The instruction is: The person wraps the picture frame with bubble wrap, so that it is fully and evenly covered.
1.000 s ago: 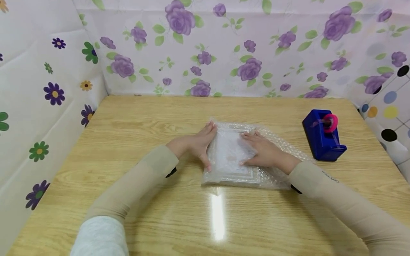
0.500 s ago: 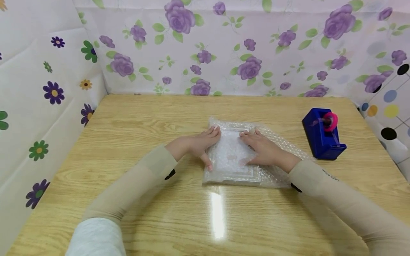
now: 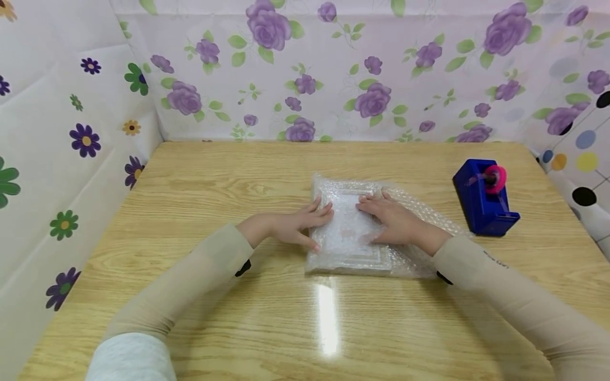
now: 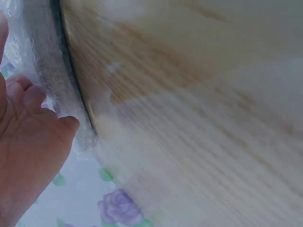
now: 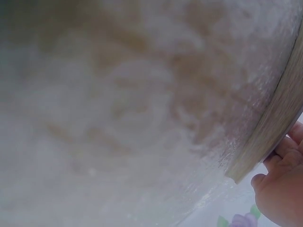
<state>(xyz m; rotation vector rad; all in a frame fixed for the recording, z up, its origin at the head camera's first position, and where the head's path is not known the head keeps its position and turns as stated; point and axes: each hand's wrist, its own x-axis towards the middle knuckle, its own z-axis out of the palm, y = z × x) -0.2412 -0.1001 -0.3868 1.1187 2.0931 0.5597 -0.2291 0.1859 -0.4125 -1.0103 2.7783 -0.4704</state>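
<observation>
Frame [image 3: 348, 214] in bubble wrap [image 3: 424, 212] is pressed by L hand [image 3: 297, 226] & R hand [image 3: 397, 222], fingers spread; wrap's best smoothed flat w/ frame held steady.

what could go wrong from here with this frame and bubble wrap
The loose bubble wrap spreads out to the right of the frame, so it might spring up or shift if the right hand lifts.

The tape dispenser stands close to the wrap's right corner; pulling or folding that part could bump it.
</observation>
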